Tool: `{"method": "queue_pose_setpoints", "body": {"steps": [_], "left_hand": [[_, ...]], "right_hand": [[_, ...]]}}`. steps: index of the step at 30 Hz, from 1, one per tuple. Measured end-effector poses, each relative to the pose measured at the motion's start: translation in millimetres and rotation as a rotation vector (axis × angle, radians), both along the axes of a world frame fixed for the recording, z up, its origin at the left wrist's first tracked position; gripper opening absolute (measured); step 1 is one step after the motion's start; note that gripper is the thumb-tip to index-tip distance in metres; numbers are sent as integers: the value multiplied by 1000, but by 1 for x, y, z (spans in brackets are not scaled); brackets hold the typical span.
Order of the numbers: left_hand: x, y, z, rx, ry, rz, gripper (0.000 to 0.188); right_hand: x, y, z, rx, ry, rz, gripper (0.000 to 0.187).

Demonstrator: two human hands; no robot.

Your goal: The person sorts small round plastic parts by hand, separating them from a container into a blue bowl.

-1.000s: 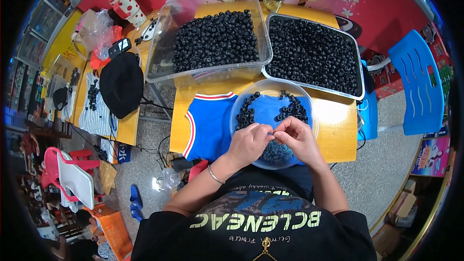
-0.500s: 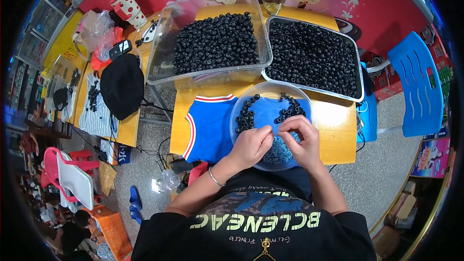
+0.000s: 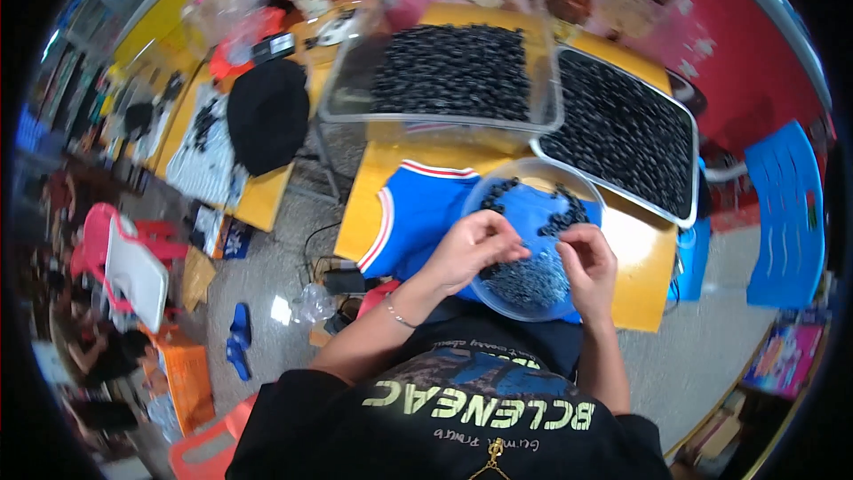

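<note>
A clear round tub (image 3: pixel 487 300) stands on the yellow table before me. In it are small glittery blue-grey beads (image 3: pixel 526 283) on the near side and larger black beads (image 3: pixel 567 213) along the far left and right. My left hand (image 3: pixel 480 251) is over the tub's left side, fingertips closed together. My right hand (image 3: pixel 588 265) is over its right side, thumb and fingers pinched. Whatever the fingertips hold is too small and blurred to make out. Left of the tub lies a blue cloth with white-and-red trim (image 3: pixel 413 213), spread flat.
A clear bin of black beads (image 3: pixel 449 76) and a shallow tray of black beads (image 3: pixel 622 120) stand behind the tub. A black hat (image 3: pixel 268 116) lies on a side table. Blue chair (image 3: pixel 786 213) at right; pink-and-white chair (image 3: pixel 133 267) and blue slippers (image 3: pixel 238 342) at left.
My hands, close together over the tub half a second ago, are now farther apart. The whole view has shifted and tilted, so the tables appear farther right and the picture is blurred.
</note>
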State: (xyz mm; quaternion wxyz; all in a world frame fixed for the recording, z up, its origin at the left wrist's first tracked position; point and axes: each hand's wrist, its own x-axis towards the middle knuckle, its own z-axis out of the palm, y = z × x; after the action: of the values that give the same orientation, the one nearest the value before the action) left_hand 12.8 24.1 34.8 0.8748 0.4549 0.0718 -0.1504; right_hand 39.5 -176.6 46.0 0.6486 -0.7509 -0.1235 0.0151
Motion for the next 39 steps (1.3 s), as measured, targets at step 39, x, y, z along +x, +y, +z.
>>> {"method": "queue_pose_setpoints", "body": {"steps": [39], "left_hand": [[-2, -8, -29, -628, -23, -47, 16]], "right_hand": [[-11, 16, 10, 11, -28, 135, 14]]}}
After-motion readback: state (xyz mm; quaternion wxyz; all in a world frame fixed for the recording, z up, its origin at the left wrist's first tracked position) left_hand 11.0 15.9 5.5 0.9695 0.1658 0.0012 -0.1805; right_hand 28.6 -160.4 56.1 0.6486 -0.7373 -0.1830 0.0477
